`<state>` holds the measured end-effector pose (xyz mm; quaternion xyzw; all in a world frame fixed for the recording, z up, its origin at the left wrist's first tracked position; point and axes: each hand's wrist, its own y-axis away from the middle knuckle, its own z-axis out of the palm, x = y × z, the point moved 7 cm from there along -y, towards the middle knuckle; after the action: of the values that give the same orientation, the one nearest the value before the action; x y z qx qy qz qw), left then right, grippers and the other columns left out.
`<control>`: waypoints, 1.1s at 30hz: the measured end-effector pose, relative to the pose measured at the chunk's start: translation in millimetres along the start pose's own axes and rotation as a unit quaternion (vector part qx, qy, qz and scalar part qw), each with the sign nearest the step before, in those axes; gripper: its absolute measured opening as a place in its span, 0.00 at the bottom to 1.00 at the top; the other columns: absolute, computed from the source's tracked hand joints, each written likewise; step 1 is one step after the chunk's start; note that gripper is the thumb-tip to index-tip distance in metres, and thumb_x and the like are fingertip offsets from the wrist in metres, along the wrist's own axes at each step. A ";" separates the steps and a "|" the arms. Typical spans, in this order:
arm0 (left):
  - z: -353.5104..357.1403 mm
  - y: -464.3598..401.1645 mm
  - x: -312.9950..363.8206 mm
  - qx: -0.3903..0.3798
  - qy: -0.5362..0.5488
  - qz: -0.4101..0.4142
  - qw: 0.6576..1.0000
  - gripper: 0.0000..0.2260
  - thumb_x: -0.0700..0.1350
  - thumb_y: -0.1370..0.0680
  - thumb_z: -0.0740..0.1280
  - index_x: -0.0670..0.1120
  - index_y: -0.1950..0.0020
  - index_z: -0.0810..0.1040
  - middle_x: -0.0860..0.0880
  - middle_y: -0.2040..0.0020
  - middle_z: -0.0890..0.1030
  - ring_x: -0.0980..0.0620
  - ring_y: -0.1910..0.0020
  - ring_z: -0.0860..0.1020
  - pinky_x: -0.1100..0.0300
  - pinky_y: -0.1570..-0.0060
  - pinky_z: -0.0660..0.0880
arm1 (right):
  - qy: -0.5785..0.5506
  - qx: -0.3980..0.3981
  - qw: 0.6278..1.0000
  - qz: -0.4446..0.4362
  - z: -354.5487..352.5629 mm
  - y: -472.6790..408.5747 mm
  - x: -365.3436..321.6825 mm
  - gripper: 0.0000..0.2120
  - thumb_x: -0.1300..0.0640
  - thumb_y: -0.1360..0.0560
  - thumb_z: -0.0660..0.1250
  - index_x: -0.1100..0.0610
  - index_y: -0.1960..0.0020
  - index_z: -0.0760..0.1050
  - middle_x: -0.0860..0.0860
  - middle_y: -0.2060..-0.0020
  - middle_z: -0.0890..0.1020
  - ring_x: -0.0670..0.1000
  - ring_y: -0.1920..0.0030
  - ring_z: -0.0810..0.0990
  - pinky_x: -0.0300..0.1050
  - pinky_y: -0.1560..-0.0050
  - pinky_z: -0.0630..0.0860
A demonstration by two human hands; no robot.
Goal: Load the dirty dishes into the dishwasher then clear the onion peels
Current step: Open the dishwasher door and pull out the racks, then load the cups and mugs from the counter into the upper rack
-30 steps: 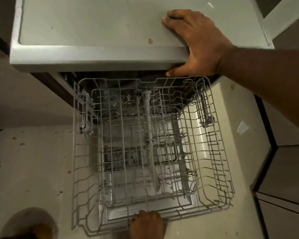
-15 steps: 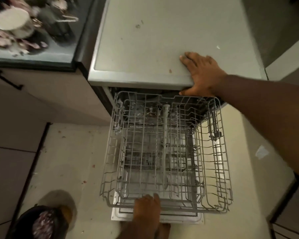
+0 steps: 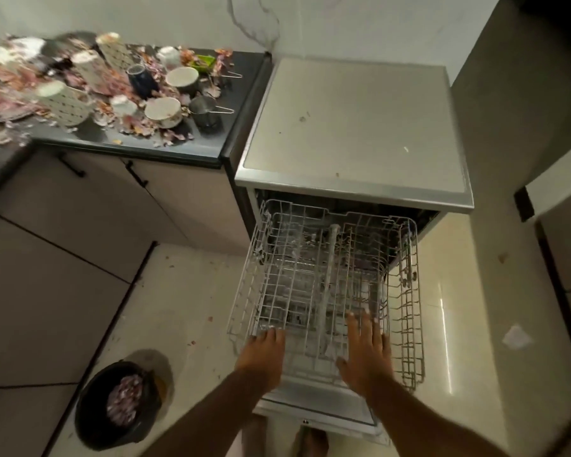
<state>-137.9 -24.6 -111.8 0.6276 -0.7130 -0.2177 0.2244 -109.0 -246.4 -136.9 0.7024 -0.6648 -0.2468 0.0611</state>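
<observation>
The dishwasher [image 3: 353,127] stands open with its door [image 3: 314,407] dropped flat. An empty white wire rack [image 3: 406,291] is pulled out over the door. My left hand [image 3: 262,357] rests on the rack's near left rim, fingers curled on the wire. Over the near right part of the rack my right hand [image 3: 365,349] hovers flat with its fingers spread, holding nothing. Dirty dishes sit on the dark counter [image 3: 165,143] at the upper left: bowls [image 3: 163,111], patterned cups [image 3: 67,102], a steel strainer [image 3: 205,110]. Pink onion peels [image 3: 136,122] lie scattered among them.
A black bin [image 3: 119,404] holding onion peels stands on the floor at the lower left. Cabinet fronts with dark handles [image 3: 71,164] run under the counter. A scrap of paper [image 3: 516,336] lies on the tiled floor to the right. My feet show below the door.
My right hand left the dishwasher's top edge and came down over the rack's near right side. The view pulled back and up, bringing the counter with the dishes into sight.
</observation>
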 end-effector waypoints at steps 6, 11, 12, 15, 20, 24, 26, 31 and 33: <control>20.3 36.6 -16.1 0.009 0.007 -0.041 0.999 0.36 0.41 0.18 0.61 0.40 0.16 0.44 0.39 0.16 0.50 0.40 0.17 0.51 0.47 0.19 0.55 | -0.065 -0.032 0.997 0.025 30.5 48.4 -17.0 0.49 0.39 0.22 0.65 0.52 0.16 0.37 0.58 0.17 0.41 0.61 0.17 0.42 0.59 0.19 0.43; 18.2 56.3 -34.0 0.018 0.054 -0.053 0.997 0.35 0.43 0.18 0.61 0.41 0.16 0.46 0.41 0.15 0.50 0.41 0.17 0.51 0.48 0.20 0.55 | -0.098 -0.038 0.994 -0.007 19.9 34.6 -48.2 0.48 0.38 0.22 0.65 0.51 0.16 0.37 0.57 0.16 0.41 0.59 0.16 0.45 0.56 0.18 0.48; 15.6 58.3 -39.5 0.020 0.060 -0.056 0.996 0.34 0.43 0.18 0.60 0.41 0.16 0.46 0.41 0.15 0.49 0.41 0.17 0.51 0.48 0.20 0.55 | -0.092 -0.040 0.995 -0.012 17.6 30.8 -53.4 0.48 0.37 0.21 0.64 0.50 0.16 0.37 0.56 0.16 0.40 0.59 0.16 0.45 0.56 0.18 0.49; 8.7 63.9 -64.9 0.042 0.077 -0.067 0.994 0.33 0.43 0.17 0.59 0.41 0.16 0.47 0.41 0.15 0.49 0.42 0.16 0.51 0.48 0.19 0.54 | -0.095 -0.043 0.994 -0.021 9.7 17.8 -77.7 0.49 0.33 0.22 0.62 0.50 0.16 0.37 0.55 0.16 0.41 0.58 0.16 0.48 0.53 0.18 0.52; 8.7 60.3 -126.7 0.072 0.129 -0.086 0.985 0.31 0.44 0.16 0.58 0.42 0.16 0.49 0.42 0.15 0.50 0.43 0.16 0.51 0.48 0.20 0.55 | -0.035 -0.003 0.998 -0.046 13.0 9.4 -118.1 0.47 0.32 0.22 0.62 0.49 0.15 0.41 0.55 0.16 0.46 0.56 0.17 0.52 0.52 0.18 0.53; 2.1 68.8 -188.5 0.074 0.139 -0.076 0.985 0.30 0.41 0.16 0.56 0.41 0.15 0.47 0.41 0.15 0.47 0.44 0.16 0.49 0.47 0.20 0.54 | -0.019 0.006 1.000 -0.022 13.6 5.3 -180.9 0.46 0.33 0.22 0.61 0.48 0.15 0.40 0.55 0.16 0.46 0.55 0.17 0.54 0.52 0.19 0.54; -4.3 76.1 -226.5 0.087 0.144 -0.085 0.982 0.30 0.42 0.15 0.54 0.42 0.15 0.46 0.42 0.15 0.46 0.44 0.16 0.49 0.48 0.19 0.53 | -0.014 0.016 0.999 -0.030 17.0 4.2 -224.4 0.47 0.33 0.22 0.62 0.49 0.15 0.40 0.55 0.16 0.46 0.55 0.17 0.54 0.52 0.18 0.54; -11.3 92.5 -321.6 0.118 0.164 -0.117 0.972 0.32 0.43 0.16 0.58 0.42 0.15 0.47 0.42 0.15 0.47 0.43 0.16 0.50 0.48 0.20 0.56 | -0.066 0.018 0.996 -0.051 23.6 -4.3 -322.3 0.47 0.37 0.22 0.62 0.50 0.16 0.37 0.55 0.16 0.43 0.56 0.17 0.51 0.53 0.19 0.54; -11.7 93.4 -354.0 0.126 0.170 -0.126 0.969 0.35 0.44 0.17 0.62 0.42 0.15 0.46 0.42 0.15 0.47 0.42 0.16 0.51 0.47 0.20 0.58 | -0.070 0.029 0.995 -0.061 27.5 -5.3 -351.9 0.48 0.36 0.23 0.62 0.50 0.16 0.37 0.55 0.16 0.43 0.56 0.17 0.52 0.54 0.19 0.55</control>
<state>-165.9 337.5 -63.7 0.7636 -0.6010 -0.0432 0.2320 -113.9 100.1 -69.6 0.7243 -0.6301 -0.2790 -0.0217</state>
